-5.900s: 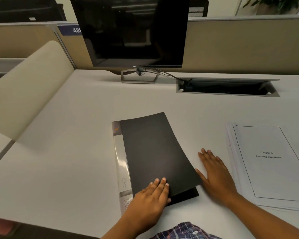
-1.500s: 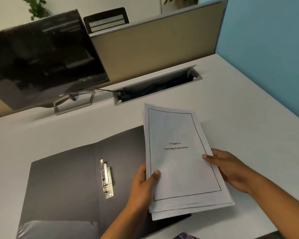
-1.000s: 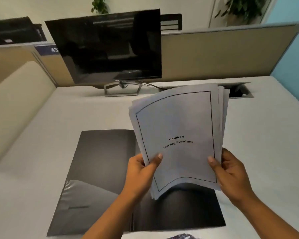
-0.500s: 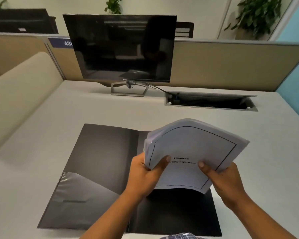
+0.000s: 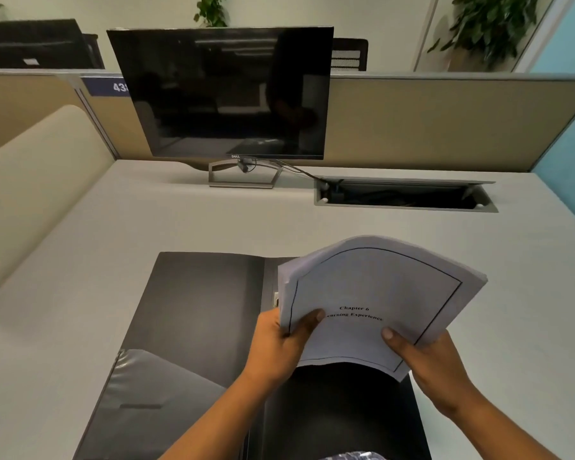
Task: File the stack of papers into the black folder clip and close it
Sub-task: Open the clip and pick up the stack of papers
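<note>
The black folder [image 5: 193, 327] lies open flat on the desk, with a shiny pocket on its left inner cover. Above its right half I hold the stack of white papers [image 5: 372, 293], bowed upward, its top sheet reading "Chapter 6 Learning Experience". My left hand [image 5: 279, 346] grips the stack's near left corner. My right hand [image 5: 429, 363] grips the near right corner. Only a sliver of the metal clip [image 5: 276, 298] shows by the spine; the papers hide the rest of it.
A dark monitor [image 5: 226, 94] stands on its stand at the back of the white desk [image 5: 63, 293]. An open cable tray [image 5: 405, 195] sits in the desk at the back right. Beige partitions close off the left and rear, and a blue wall stands to the right.
The folder went from closed to open, and the papers came off the desk on the right. In the last second the stack tipped from upright to low over the folder's right half.
</note>
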A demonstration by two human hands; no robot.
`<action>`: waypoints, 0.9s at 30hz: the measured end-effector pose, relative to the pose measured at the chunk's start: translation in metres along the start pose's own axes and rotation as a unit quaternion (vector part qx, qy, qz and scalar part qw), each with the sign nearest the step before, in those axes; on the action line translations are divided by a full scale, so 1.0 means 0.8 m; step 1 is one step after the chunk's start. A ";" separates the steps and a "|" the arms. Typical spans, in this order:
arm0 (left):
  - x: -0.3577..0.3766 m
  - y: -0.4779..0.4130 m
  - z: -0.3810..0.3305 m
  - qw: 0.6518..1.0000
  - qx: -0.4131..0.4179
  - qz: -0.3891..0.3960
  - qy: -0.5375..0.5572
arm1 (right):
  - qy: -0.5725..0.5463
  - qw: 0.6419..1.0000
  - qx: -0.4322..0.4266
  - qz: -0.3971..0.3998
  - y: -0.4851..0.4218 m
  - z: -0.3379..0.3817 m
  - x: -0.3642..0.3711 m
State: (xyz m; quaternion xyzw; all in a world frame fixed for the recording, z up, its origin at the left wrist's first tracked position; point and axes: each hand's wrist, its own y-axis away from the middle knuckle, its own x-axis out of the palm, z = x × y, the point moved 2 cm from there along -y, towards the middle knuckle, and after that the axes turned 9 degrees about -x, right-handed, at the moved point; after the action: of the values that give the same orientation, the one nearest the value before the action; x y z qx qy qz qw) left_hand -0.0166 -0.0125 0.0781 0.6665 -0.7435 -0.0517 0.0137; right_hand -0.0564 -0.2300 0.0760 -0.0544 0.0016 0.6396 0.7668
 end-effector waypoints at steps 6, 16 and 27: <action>-0.009 -0.021 0.001 0.998 -0.050 0.048 -0.005 | 0.003 0.999 0.040 0.019 -0.005 -0.010 -0.018; -0.047 -0.039 0.077 0.983 -0.102 -0.071 -0.138 | 0.032 0.988 0.150 -0.006 -0.009 -0.063 -0.045; -0.076 -0.034 0.147 0.850 0.011 -0.097 -0.518 | -0.007 0.965 0.263 -0.012 -0.018 -0.102 -0.032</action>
State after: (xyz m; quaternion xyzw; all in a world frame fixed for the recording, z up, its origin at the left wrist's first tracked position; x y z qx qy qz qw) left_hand 0.0064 0.0522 -0.0386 0.6119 -0.5745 -0.3825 -0.3863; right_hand -0.0418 -0.2648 -0.0023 0.1538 0.1637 0.6080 0.7615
